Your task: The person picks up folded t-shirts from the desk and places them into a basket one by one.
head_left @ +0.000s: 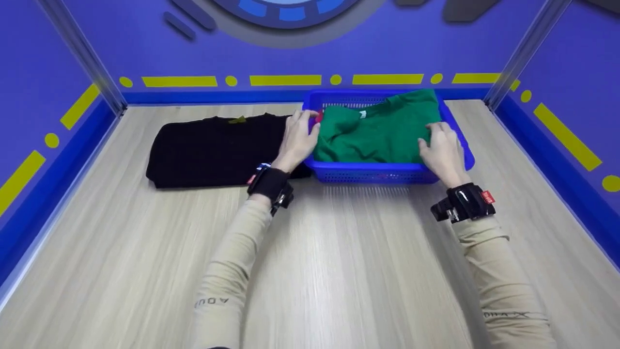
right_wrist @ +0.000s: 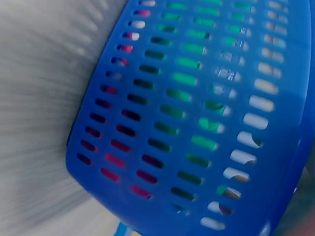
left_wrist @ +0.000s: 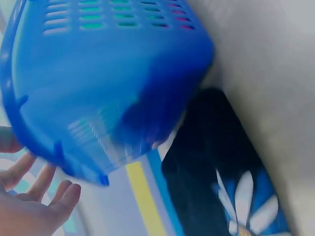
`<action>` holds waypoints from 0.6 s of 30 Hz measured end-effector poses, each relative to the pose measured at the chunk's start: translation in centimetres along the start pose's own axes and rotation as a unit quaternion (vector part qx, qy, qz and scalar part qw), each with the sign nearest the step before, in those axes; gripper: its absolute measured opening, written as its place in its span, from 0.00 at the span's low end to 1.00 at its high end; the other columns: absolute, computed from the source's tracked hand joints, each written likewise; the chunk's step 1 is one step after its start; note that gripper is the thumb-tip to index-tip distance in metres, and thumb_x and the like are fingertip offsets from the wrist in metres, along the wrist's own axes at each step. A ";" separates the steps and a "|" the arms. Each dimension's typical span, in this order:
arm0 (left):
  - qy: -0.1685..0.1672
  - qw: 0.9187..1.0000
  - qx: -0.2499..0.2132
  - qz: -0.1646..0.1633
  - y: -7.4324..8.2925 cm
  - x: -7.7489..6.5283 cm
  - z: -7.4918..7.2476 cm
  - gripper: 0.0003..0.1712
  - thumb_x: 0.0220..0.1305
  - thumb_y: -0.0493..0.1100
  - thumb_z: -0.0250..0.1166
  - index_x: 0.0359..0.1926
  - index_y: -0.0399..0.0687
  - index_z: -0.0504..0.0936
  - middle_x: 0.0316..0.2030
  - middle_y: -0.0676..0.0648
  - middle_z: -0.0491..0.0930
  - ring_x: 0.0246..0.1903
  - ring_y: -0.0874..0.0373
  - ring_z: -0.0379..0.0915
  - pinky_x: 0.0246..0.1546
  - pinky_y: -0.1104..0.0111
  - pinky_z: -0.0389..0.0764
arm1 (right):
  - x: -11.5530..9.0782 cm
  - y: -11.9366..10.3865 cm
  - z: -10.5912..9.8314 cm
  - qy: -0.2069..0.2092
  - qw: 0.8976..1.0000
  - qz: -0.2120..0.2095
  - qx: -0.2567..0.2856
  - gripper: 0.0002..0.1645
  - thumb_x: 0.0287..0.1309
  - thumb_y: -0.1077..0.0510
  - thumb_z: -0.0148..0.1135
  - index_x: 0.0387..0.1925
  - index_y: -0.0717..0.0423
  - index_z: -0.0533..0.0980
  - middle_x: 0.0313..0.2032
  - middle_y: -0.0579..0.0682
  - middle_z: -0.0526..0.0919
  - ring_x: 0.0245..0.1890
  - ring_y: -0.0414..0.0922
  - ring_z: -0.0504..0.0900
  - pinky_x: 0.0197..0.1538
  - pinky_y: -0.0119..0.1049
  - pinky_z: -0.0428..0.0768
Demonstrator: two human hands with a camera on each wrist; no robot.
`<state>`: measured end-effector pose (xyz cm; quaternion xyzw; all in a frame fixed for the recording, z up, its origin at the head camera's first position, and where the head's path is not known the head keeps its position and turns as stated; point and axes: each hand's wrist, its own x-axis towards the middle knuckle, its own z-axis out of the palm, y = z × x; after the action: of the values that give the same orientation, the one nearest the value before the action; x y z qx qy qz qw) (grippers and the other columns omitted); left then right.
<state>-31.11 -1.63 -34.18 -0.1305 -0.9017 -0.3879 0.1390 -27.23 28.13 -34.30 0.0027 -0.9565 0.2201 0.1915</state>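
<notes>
In the head view, a green folded garment (head_left: 382,133) with a white neck label lies in the blue plastic basket (head_left: 368,166), its far right part rising above the rim. My left hand (head_left: 298,138) is at the basket's left rim, fingers spread; the left wrist view shows the fingers (left_wrist: 42,182) beside the rim. Over the basket's right end, my right hand (head_left: 443,148) touches the green garment's right edge with loosely bent fingers. A bit of red cloth (head_left: 319,116) shows at the left inside. Through the slots in the right wrist view, red and green cloth appear.
Left of the basket lies a folded black garment (head_left: 213,152), partly behind my left hand; a white flower print (left_wrist: 244,196) shows on it in the left wrist view. Purple-blue panels (head_left: 271,58) enclose the wooden table (head_left: 339,261) at the back and both sides.
</notes>
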 end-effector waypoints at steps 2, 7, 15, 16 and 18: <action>0.004 1.000 0.008 0.024 -0.4 -0.8 -0.7 0.18 0.65 0.42 0.53 0.54 0.43 0.73 0.52 0.42 0.72 0.56 0.47 0.63 0.59 0.61 0.65 | -0.4 -0.5 0.3 0.019 1.000 -0.023 0.002 0.22 0.57 0.60 0.55 0.51 0.68 0.70 0.54 0.65 0.71 0.54 0.64 0.69 0.55 0.58 0.67; 0.008 0.997 0.035 0.072 -2.2 -3.3 -2.7 0.19 0.64 0.43 0.54 0.54 0.41 0.73 0.52 0.42 0.71 0.56 0.48 0.63 0.60 0.61 0.66 | -1.6 -2.1 1.1 0.055 0.995 -0.088 0.018 0.16 0.56 0.62 0.56 0.46 0.67 0.74 0.49 0.62 0.75 0.50 0.61 0.72 0.53 0.54 0.69; -0.002 0.987 0.110 0.113 -5.8 -7.2 -5.5 0.23 0.64 0.44 0.55 0.57 0.39 0.70 0.56 0.42 0.70 0.61 0.46 0.60 0.64 0.59 0.62 | -4.0 -4.8 2.3 0.082 0.979 -0.184 0.042 0.13 0.54 0.64 0.58 0.43 0.65 0.75 0.49 0.60 0.76 0.49 0.57 0.72 0.52 0.49 0.72; -0.005 0.986 0.117 0.116 -6.2 -7.6 -5.7 0.23 0.63 0.44 0.56 0.57 0.38 0.70 0.56 0.41 0.70 0.62 0.45 0.59 0.65 0.58 0.61 | -4.3 -5.1 2.4 0.086 0.975 -0.197 0.046 0.13 0.54 0.65 0.59 0.42 0.65 0.76 0.48 0.60 0.76 0.49 0.56 0.73 0.52 0.49 0.72; -0.010 0.985 0.130 0.117 -6.9 -8.2 -5.9 0.25 0.62 0.45 0.57 0.58 0.38 0.69 0.58 0.40 0.69 0.63 0.43 0.58 0.65 0.55 0.61 | -4.8 -5.7 2.8 0.093 0.969 -0.224 0.058 0.12 0.53 0.66 0.59 0.42 0.65 0.76 0.47 0.59 0.77 0.48 0.55 0.73 0.51 0.47 0.73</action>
<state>-24.98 -11.58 -37.79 -0.2202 -0.9243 -0.2472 0.1898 -23.25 21.47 -36.00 0.2071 -0.8953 0.2260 0.3233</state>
